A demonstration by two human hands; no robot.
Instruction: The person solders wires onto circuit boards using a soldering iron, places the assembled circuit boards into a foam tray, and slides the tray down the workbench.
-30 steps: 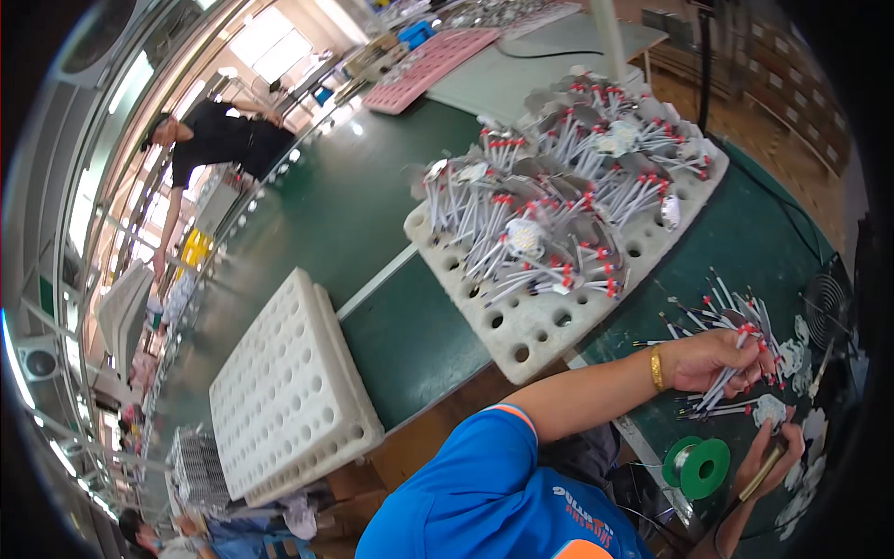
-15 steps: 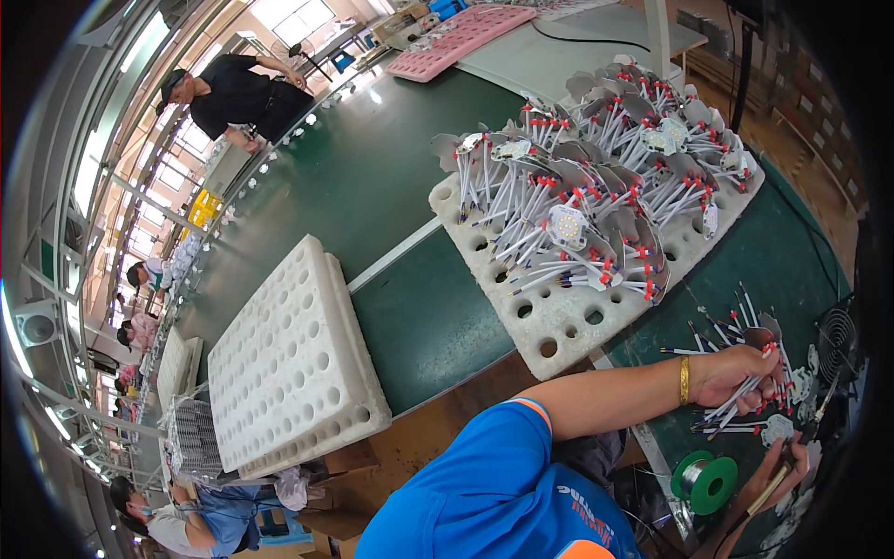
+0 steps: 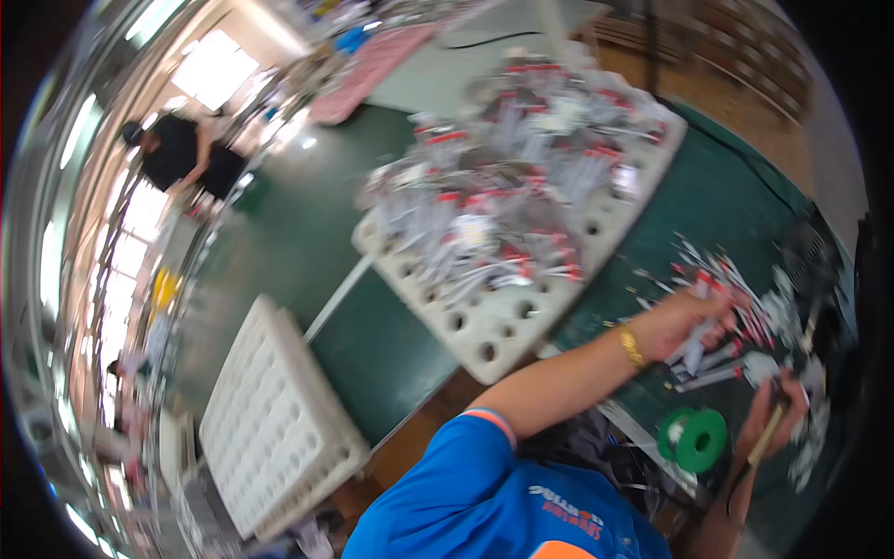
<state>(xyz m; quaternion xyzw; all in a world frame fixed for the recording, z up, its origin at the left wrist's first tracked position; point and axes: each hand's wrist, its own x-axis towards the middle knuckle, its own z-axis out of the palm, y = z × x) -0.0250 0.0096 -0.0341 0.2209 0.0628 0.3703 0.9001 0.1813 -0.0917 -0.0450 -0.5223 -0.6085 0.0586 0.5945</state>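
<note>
My left hand (image 3: 687,324), a gold bracelet on its wrist, is closed around some white wires with red connectors (image 3: 700,337) over the bench at the right. More such wires (image 3: 715,371) lie beside and under it. In my right hand (image 3: 780,410) is a soldering iron, gripped by its tan handle (image 3: 766,435). A small pale circuit board (image 3: 761,366) sits between the two hands. Next to my right forearm stands a green solder spool (image 3: 700,441). Motion blur hides the fingertips and the iron's tip.
A white foam tray (image 3: 484,352) carries a heap of grey lamp plates with wires (image 3: 521,186). Stacked foam trays (image 3: 279,419) stand to the left on the green bench. A dark coil stand (image 3: 808,250) is at the right. A person in black (image 3: 177,154) stands at the far left.
The whole view has swung, so the bench things appear farther left and blurred. My left hand keeps its hold on the wires, and my right hand still grips the soldering iron.
</note>
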